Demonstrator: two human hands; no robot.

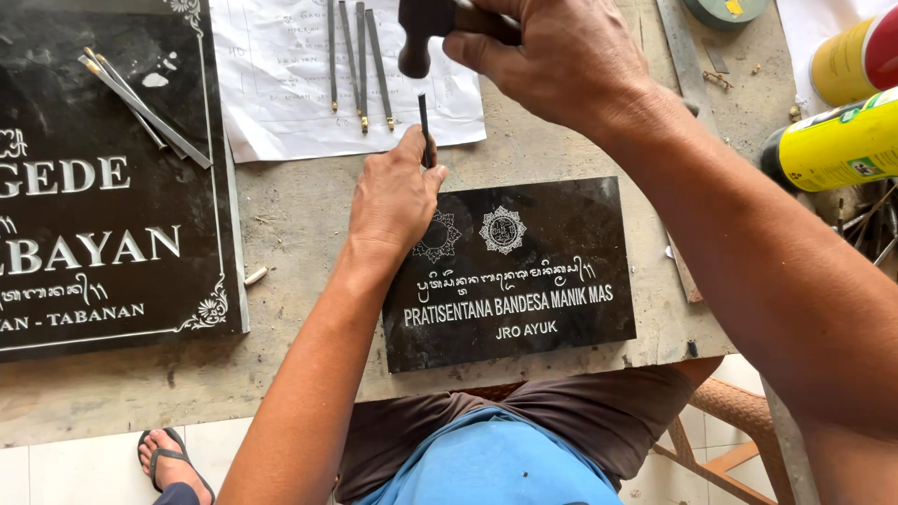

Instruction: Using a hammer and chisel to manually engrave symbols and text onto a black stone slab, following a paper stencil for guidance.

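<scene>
Right hand (561,56) sits closest to my view, fist wrapped round a hammer (418,37) raised above the small black stone plaque (524,281). Left hand (398,196) rests on the plaque's upper left corner, fingers pinching a thin chisel (426,131) upright over a round ornament (438,236). Lettering and a second ornament already look cut; I judge this left ornament is what remains. Beyond the plaque, spare chisels (360,65) lie on paper (281,84); left of it, a larger plaque (103,178)
</scene>
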